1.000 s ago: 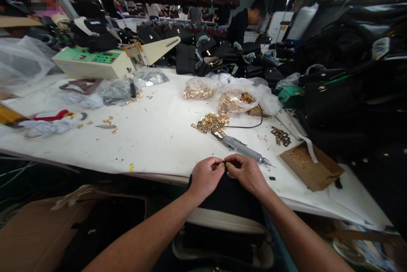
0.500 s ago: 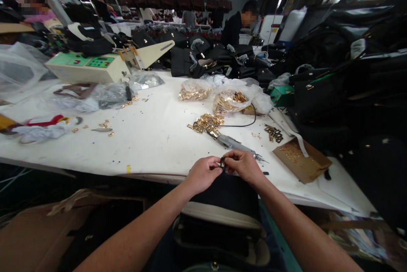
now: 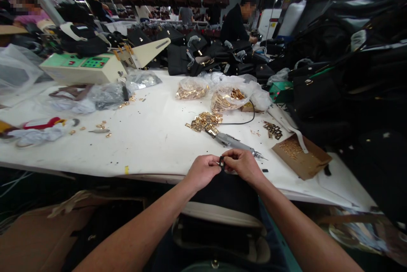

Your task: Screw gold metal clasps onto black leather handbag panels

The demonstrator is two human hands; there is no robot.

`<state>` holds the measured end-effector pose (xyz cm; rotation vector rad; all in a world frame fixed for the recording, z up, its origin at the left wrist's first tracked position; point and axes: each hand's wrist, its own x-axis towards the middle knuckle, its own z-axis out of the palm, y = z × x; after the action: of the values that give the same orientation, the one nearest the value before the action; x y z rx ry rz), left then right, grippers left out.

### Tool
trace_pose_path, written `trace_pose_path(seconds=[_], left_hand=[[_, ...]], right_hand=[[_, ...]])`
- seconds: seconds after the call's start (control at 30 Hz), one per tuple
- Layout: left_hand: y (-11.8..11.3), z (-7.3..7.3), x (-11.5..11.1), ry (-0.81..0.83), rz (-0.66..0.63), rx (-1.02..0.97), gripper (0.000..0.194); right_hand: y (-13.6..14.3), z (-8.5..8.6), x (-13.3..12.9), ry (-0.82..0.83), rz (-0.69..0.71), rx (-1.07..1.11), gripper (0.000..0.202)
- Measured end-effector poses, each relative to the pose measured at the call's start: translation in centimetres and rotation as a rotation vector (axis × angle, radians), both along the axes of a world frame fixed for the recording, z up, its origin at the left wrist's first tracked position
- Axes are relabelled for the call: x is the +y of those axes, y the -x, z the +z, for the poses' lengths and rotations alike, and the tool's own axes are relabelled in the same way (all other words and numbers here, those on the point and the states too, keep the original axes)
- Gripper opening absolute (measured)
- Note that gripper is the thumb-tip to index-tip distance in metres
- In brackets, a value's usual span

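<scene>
A black bag (image 3: 227, 195) with a light trim band lies below my hands at the table's front edge, its lower part open. My left hand (image 3: 203, 172) pinches one side of a small dark buckle-like piece (image 3: 221, 162) at the bag's top end. From the other side my right hand (image 3: 241, 165) grips the same piece between thumb and fingers. The fingertips hide most of its detail. Just beyond my hands lies a grey electric screwdriver (image 3: 235, 142), its tip pointing right, beside a pile of gold metal plates (image 3: 203, 121).
On the white table (image 3: 152, 136) are bags of gold parts (image 3: 192, 89), a cardboard box of small pieces (image 3: 302, 155), dark plates (image 3: 272, 130) and a green-topped machine (image 3: 82, 68). Black bags are heaped behind. A person in black (image 3: 237, 20) stands at the back.
The view has shifted slightly. Both hands keep their hold on the small dark piece, with hardly any movement. The person in black at the back has an arm reaching forward now.
</scene>
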<state>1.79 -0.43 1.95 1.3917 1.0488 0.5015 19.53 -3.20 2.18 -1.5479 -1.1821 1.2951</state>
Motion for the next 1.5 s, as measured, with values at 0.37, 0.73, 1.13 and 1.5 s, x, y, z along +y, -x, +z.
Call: trace_pose_path(seconds=[0.37, 0.73, 1.13, 1.5], left_hand=[[-0.7, -0.3, -0.1, 0.033, 0.101, 0.041, 0.028], [-0.6, -0.4, -0.2, 0.013, 0.086, 0.065, 0.032], [-0.8, -1.1, -0.2, -0.081, 0.076, 0.183, 0.032], [0.1, -0.3, -0.8, -0.369, 0.005, 0.325, 0.034]], right_hand=[[-0.2, 0.1, -0.1, 0.042, 0.027, 0.085, 0.021], [-0.4, -0.5, -0.8, -0.095, 0.142, 0.026, 0.030], [-0.2, -1.0, -0.6, -0.065, 0.109, 0.013, 0.024], [-0.4, -2.1, 0.9, 0.089, 0.059, 0.066, 0.015]])
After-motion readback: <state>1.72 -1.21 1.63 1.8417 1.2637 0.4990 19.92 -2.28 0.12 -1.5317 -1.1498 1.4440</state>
